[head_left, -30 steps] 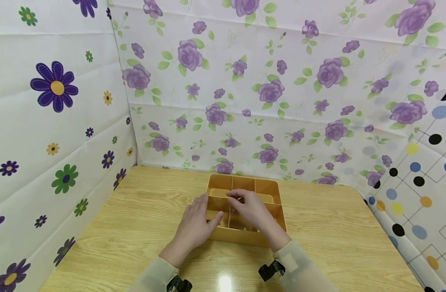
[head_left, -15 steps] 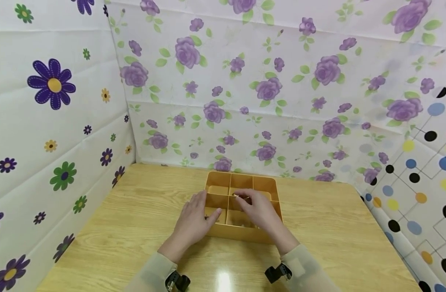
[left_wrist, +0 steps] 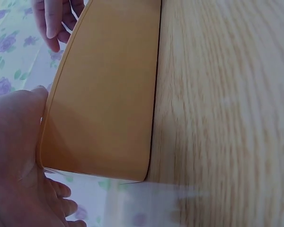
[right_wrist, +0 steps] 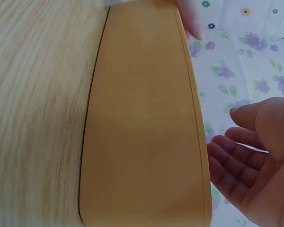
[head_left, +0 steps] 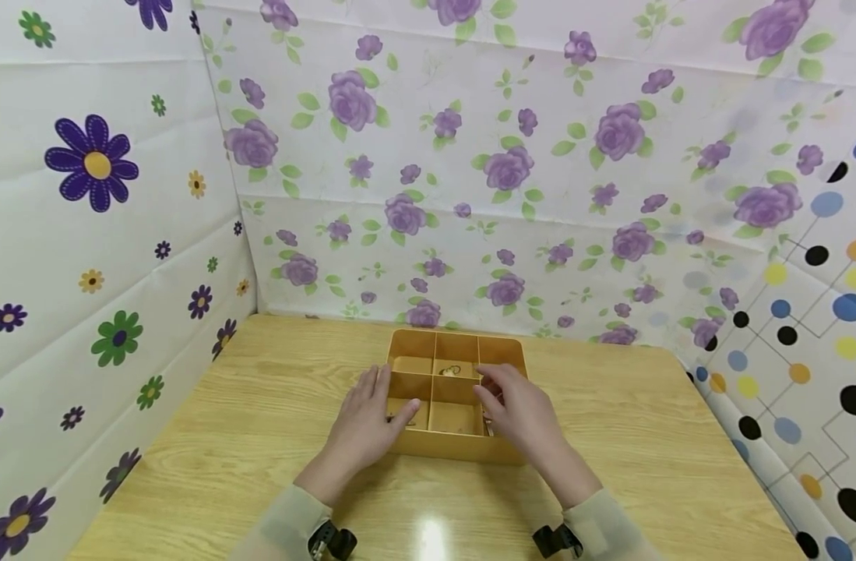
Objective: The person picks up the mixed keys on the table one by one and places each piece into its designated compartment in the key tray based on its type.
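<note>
An orange organizer box [head_left: 456, 446] with several compartments stands on the table. My left hand [head_left: 361, 417] rests at its left side, fingers extended along the outside and thumb over the front-left compartment. Above the right-hand compartments hovers my right hand [head_left: 522, 409], fingers loosely bent; in the right wrist view, nothing shows between its fingers [right_wrist: 234, 161]. A small dark loop with a pale part [head_left: 450, 371] lies in the back middle compartment. Small items, too small to identify, show in the front-left compartment and the front-right one, partly hidden by my hands.
The wood-grain table [head_left: 294, 366] extends around the box. Behind it hangs a cloth with purple flowers [head_left: 505, 171]. Patterned cloths also stand at the left [head_left: 119, 257] and right [head_left: 799, 374].
My right hand has let go of the small looped item, which now lies in the back middle compartment, and has moved right. The left hand stays at the box's left side.
</note>
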A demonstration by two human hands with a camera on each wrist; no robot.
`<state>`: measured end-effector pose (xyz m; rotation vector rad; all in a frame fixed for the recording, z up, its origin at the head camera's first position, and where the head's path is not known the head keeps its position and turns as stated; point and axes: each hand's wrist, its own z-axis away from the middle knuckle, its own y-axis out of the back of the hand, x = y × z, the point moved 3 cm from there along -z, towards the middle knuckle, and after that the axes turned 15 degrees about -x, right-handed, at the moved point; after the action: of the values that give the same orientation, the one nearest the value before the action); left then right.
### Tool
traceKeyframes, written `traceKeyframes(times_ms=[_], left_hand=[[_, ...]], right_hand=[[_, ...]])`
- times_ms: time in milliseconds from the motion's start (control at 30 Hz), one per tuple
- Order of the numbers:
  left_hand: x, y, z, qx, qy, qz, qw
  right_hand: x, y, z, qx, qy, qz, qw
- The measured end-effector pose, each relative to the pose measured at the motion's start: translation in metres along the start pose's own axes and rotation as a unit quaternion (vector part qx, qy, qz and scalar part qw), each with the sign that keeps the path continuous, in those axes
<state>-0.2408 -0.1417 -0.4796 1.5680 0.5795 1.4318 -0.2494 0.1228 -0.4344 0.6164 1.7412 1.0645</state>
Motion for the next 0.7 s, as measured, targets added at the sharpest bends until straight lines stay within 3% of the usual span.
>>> traceKeyframes(times_ms=[267, 700], left_hand=[[-0.001, 0.009, 0.007, -0.001, 0.001, -0.02, 0.9998], [-0.004, 0.025, 0.023, 0.022, -0.013, -0.119, 0.9925]], right_hand=[[0.009, 0.009, 0.014, 0.02, 0.011, 0.073, 0.9971], [0.033, 0.016, 0.037, 0.042, 0.049, 0.146, 0.9872]])
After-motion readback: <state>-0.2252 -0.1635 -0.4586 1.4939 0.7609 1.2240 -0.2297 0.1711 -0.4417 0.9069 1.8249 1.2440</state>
